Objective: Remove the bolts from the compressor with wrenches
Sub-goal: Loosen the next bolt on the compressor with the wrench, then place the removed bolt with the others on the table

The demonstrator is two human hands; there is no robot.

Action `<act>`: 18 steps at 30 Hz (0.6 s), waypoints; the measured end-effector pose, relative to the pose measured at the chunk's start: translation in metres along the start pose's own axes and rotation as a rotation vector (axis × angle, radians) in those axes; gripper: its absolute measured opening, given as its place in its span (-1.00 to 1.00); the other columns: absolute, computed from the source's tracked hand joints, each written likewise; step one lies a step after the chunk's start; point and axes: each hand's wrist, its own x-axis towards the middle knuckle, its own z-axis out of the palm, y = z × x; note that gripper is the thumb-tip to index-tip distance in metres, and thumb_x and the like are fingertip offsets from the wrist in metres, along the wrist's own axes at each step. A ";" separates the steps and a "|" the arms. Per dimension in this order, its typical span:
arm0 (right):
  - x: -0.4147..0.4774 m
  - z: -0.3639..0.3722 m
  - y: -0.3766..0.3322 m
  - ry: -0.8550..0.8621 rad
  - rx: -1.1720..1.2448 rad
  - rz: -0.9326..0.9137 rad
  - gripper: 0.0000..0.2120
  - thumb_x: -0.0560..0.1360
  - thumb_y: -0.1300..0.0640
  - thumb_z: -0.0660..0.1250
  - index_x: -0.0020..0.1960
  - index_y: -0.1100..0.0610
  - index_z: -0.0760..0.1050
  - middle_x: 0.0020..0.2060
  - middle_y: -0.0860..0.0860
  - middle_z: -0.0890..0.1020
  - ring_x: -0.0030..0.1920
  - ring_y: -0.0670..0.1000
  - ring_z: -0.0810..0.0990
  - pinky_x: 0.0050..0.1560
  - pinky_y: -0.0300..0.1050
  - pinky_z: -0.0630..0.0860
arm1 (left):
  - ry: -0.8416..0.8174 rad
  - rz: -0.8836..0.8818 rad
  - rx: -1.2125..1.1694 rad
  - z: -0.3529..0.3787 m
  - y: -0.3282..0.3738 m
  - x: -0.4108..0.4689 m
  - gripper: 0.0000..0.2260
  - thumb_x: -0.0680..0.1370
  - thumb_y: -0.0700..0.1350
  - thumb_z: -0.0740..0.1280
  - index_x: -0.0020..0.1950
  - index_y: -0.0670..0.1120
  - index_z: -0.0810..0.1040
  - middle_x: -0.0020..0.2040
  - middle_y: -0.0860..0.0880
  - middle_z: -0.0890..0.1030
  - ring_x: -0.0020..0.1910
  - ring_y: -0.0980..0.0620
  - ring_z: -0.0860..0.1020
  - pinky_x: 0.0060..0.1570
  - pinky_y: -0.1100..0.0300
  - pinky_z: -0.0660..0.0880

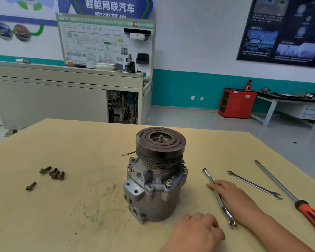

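compressor (153, 188) stands upright on wooden table (71, 215), pulley end up; bolt heads (168, 182) visible on its flange. well left of compressor: cluster of loose bolts (53, 173), one single bolt (31, 186) nearer the camera. right of compressor: wrench (210, 179) flat on table, right hand (231, 195) resting across it, fingers straight and together, not wrapped round it. left hand (196, 231) just front-right of compressor base, fingers loosely curled, nothing held. further right: second wrench (253, 184), then screwdriver (305, 210).
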 end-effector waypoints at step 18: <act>-0.034 -0.061 -0.137 0.265 0.980 -0.196 -0.82 0.42 0.28 0.41 -0.24 0.01 0.61 -0.29 -0.04 0.67 -0.26 -0.19 0.58 -0.21 -0.41 0.43 | 0.436 -0.483 0.261 -0.091 -0.024 -0.012 -0.75 0.44 0.06 0.19 -0.14 0.12 0.68 -0.22 0.21 0.61 -0.30 0.05 0.47 -0.38 0.13 0.36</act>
